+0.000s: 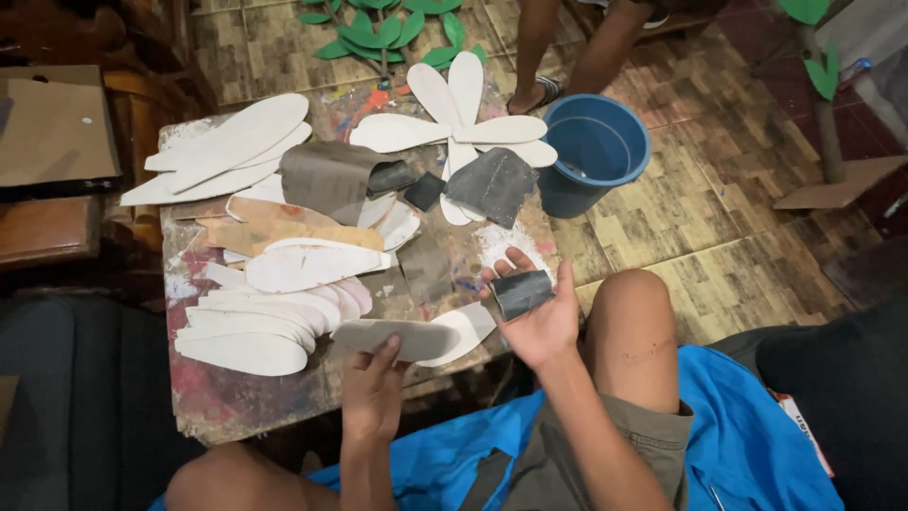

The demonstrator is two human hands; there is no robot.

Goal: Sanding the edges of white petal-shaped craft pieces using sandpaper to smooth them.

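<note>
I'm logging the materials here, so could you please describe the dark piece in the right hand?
The sandpaper piece is a small, dark grey, roughly rectangular sheet, slightly curled and folded. It lies across the open palm of the right hand, held up over the table's front edge, with the fingers and thumb bracketing its edges.

We see dim, warm indoor light, brightest on the white petal-shaped cutouts (241, 142) atop the paint-stained wooden table (227, 402). Left of that table, everything sinks into shadow. Edges bow slightly; focus stays reasonably sharp.
</note>
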